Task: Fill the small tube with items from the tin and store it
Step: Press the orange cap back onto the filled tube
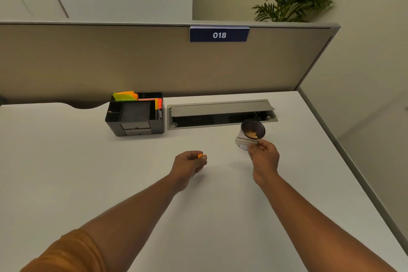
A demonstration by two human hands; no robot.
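A small round tin [254,128] stands on the white desk [110,172] at the right, its open mouth showing small tan pieces inside. My right hand [263,157] pinches a small clear tube [246,141], held level just in front of the tin. My left hand [189,164] rests over the middle of the desk, fingers curled around a small orange cap [200,155] that peeks out at the fingertips. The two hands are well apart.
A black desk organiser [135,115] with sticky notes, markers and small drawers stands at the back. To its right lies an open grey cable hatch [221,113]. A beige partition with a "018" sign [219,34] closes the back; the desk's right edge runs diagonally.
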